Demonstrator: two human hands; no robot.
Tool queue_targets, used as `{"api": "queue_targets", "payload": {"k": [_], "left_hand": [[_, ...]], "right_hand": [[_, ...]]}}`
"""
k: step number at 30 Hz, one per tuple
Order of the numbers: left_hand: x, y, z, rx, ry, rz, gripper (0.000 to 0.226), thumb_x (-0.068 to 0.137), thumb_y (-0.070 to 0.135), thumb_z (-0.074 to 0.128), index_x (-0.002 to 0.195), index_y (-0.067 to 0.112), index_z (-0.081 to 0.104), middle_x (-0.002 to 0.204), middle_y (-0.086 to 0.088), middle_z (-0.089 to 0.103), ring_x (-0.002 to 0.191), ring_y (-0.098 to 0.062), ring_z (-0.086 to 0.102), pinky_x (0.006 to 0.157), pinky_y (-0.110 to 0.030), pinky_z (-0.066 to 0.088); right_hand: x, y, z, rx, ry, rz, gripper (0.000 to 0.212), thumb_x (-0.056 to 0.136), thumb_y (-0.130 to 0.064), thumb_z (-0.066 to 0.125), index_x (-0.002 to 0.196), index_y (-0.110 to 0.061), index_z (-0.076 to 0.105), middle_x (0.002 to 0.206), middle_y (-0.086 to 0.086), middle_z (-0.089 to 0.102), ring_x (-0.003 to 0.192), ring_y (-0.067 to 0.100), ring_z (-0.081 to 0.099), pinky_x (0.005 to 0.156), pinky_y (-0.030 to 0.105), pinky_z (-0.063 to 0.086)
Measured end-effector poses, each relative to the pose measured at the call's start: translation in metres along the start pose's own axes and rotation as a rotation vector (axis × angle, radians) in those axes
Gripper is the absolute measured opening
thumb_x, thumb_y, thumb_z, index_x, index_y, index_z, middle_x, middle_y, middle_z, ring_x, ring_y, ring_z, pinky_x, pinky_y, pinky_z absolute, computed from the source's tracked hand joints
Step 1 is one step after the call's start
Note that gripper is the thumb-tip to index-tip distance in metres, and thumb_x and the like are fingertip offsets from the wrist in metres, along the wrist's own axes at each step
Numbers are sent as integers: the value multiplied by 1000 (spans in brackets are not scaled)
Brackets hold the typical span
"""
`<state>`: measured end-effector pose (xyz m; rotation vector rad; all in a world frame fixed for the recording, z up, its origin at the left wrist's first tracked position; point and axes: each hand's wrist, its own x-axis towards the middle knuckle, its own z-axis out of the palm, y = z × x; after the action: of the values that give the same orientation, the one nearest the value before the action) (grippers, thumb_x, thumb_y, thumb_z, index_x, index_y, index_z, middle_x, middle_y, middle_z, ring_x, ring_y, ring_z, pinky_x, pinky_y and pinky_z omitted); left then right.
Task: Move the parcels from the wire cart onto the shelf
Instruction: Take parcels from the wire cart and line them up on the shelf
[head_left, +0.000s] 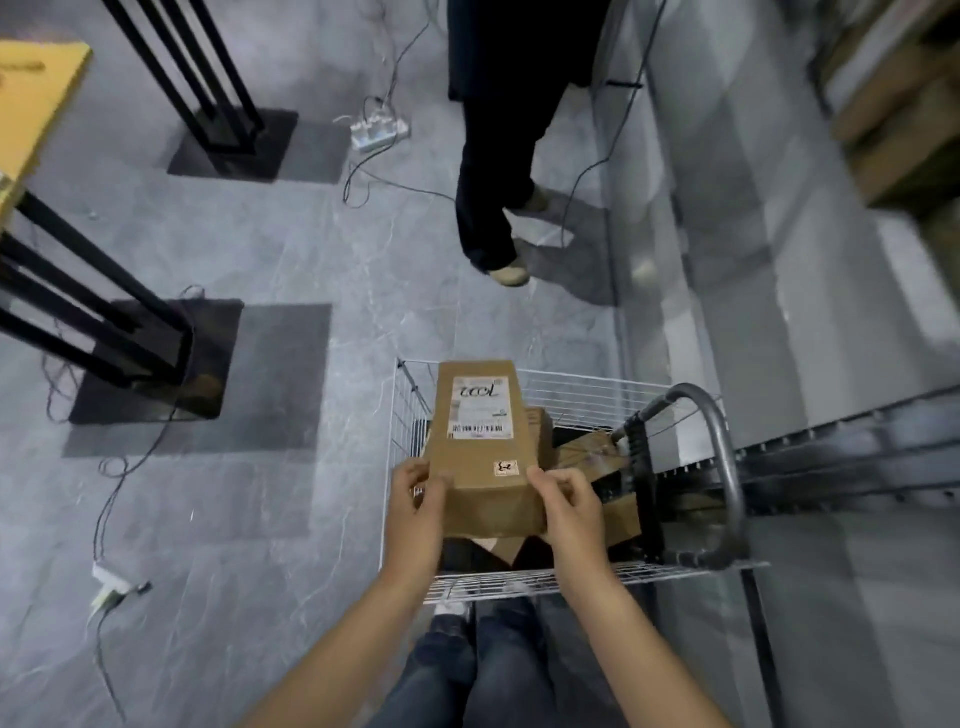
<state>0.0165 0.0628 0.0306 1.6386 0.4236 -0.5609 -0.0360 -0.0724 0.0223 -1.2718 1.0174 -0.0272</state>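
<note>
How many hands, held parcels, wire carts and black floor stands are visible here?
Hands: 2, left hand and right hand
Held parcel: 1
Wire cart: 1
Black stands: 2
Total: 6

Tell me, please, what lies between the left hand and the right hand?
A parcel lies there: the left hand grips its left edge and the right hand its right edge, above the cart. The head view shows this.
</note>
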Motion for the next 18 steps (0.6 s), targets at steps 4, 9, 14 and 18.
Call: {"api": "queue_targets", "payload": {"k": [4,9,14,18], "left_hand": [[-23,27,-2,-15,-248,77,46,94,9,46,130,38,48,137,6,49,123,-18,49,103,-50,42],[-55,51,15,68,-429,194,54,72,29,59,121,52,54,136,7,48,124,-24,47,103,-55,40],[-99,56,41,136,-617,309,53,71,31,58,119,54,54,131,12,50,119,-16,50,99,-44,46],[-144,49,64,217,-755,399,58,65,44,58,121,53,53,136,13,47,125,-13,46,103,-45,42]], "right_hand": [[-32,-17,-26,129,15,-76,8,84,-20,70,90,-24,68,99,4,70,100,27,64,91,51,50],[-74,-43,-65,243,57,-224,20,86,-7,65,96,-24,68,102,2,70,105,25,63,90,44,48],[-124,-46,-118,232,85,-357,33,74,-27,66,107,-35,67,115,-5,68,113,18,61,96,46,48],[-171,-30,-165,276,121,-412,43,71,-32,68,114,-37,65,119,-7,66,115,16,61,94,39,51]]}}
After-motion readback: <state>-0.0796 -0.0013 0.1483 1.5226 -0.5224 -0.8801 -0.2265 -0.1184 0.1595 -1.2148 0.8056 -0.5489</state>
